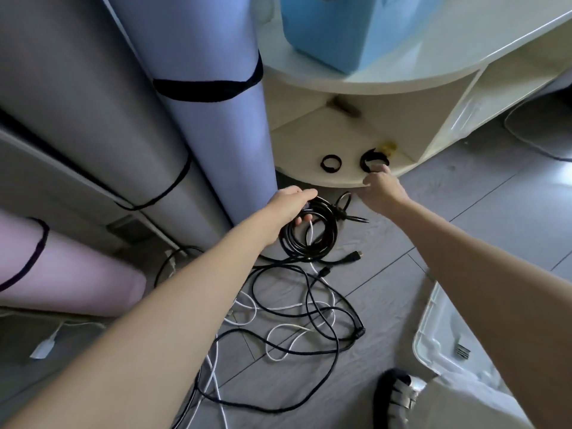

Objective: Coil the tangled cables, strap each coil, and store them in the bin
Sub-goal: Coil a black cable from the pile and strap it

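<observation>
Head view: left hand (289, 205) has its fingers curled round a black cable coil (308, 239) held just above the floor, with a loose tangle of black and white cables (297, 317) spread on the floor (464, 218) below it. Right hand (379, 187) reaches to the low shelf (309, 140), fingertips touching a black strap (373, 159); grip unclear, second strap (331, 163) just beside. Clear bin (433, 335) sits on the floor lower right.

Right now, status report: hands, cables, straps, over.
Left hand holds black coil. Right hand pinches a strap on the shelf; second strap beside it. Tangle on floor, bin at right. Nothing blocking.
</observation>
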{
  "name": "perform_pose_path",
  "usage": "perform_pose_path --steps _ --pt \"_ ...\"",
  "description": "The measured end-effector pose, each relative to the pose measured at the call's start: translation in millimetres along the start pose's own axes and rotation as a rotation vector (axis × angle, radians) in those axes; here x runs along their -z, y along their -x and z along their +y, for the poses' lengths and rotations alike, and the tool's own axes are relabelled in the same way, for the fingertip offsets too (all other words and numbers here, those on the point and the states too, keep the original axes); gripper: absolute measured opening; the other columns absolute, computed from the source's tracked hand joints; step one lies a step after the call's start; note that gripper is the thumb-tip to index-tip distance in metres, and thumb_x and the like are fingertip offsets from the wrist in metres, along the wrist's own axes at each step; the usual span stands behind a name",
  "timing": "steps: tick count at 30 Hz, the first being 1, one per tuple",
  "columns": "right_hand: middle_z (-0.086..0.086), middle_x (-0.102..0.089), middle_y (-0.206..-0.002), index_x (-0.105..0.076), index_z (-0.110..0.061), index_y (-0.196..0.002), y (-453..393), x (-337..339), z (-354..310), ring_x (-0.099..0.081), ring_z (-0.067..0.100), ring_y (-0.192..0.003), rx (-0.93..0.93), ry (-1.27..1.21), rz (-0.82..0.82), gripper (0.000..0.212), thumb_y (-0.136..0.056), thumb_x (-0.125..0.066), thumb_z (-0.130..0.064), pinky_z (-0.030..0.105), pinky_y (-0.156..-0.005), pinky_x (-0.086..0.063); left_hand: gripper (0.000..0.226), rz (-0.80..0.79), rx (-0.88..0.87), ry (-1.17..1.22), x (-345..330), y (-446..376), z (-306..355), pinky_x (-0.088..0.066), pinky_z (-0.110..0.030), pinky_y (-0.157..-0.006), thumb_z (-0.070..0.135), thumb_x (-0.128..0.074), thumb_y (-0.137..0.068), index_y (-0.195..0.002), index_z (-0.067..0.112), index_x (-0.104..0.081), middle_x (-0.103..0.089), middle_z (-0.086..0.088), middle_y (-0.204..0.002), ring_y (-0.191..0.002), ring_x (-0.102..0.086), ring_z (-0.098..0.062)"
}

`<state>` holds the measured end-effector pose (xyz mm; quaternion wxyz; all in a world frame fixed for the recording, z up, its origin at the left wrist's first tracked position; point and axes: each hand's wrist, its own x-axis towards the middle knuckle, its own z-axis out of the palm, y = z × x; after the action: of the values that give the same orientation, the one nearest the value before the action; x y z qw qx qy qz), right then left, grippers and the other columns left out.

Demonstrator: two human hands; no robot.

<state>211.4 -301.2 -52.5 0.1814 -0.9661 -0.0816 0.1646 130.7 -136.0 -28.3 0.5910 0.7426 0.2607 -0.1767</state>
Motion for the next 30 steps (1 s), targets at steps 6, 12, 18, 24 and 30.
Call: perform_pose_path --steps 6,12,18,24,30 --pt "0.014 -0.025 -0.146 -0.045 0.005 -0.130 -39.1 -10.0 13.5 -0.034 0.037 -0.126 -0.037 0.178 -0.018 0.049 -0.090 -0.054 -0.022 0.045 -0.100 -0.040 0.014 -0.068 -0.005 0.072 -13.0 -17.1 6.6 -0.035 -0.014 -0.045 0.030 -0.052 -0.092 -0.085 0.019 -0.046 -0.049 0.001 -0.075 -0.045 -0.049 -0.002" --pt "0.026 -0.042 -0.132 -0.056 0.011 -0.108 -47.9 -12.9 7.7 -0.045 0.039 -0.115 0.132 0.162 0.089 0.026 -0.086 -0.047 0.000 0.037 -0.089 -0.040 0.014 -0.081 0.002 0.075 -14.1 -23.7 3.8 -0.035 -0.016 -0.046 0.029 -0.052 -0.093 -0.086 0.018 -0.047 -0.049 -0.001 -0.071 -0.039 -0.046 -0.002" --pt "0.029 -0.057 -0.103 -0.057 0.009 -0.105 -46.1 -15.6 -5.4 -0.050 0.038 -0.080 0.172 0.100 0.122 0.026 -0.084 -0.042 0.003 0.034 -0.065 -0.038 0.015 -0.084 0.000 0.061 -8.8 -19.9 -0.2 -0.035 -0.014 -0.043 0.031 -0.051 -0.094 -0.085 0.018 -0.048 -0.051 0.001 -0.068 -0.036 -0.045 0.000" --pt "0.025 -0.063 -0.113 -0.059 -0.004 -0.124 -52.5 -12.7 0.9 -0.060 0.039 -0.098 0.198 -0.088 0.235 0.044 -0.084 -0.042 0.002 0.037 -0.089 -0.050 0.015 -0.091 0.006 0.056 -3.9 -22.2 -3.7 -0.034 -0.016 -0.046 0.032 -0.051 -0.093 -0.091 0.018 -0.047 -0.051 0.000 -0.070 -0.044 -0.045 -0.004" --pt "0.027 -0.061 -0.115 -0.061 0.000 -0.119 -57.1 -5.6 5.6 -0.058 0.043 -0.099 0.140 -0.125 0.333 0.039 -0.087 -0.040 0.001 0.042 -0.090 -0.049 0.016 -0.101 0.005 0.077 -4.9 -26.1 -7.4 -0.036 -0.013 -0.045 0.031 -0.051 -0.094 -0.085 0.019 -0.048 -0.052 0.001 -0.070 -0.045 -0.048 -0.002"
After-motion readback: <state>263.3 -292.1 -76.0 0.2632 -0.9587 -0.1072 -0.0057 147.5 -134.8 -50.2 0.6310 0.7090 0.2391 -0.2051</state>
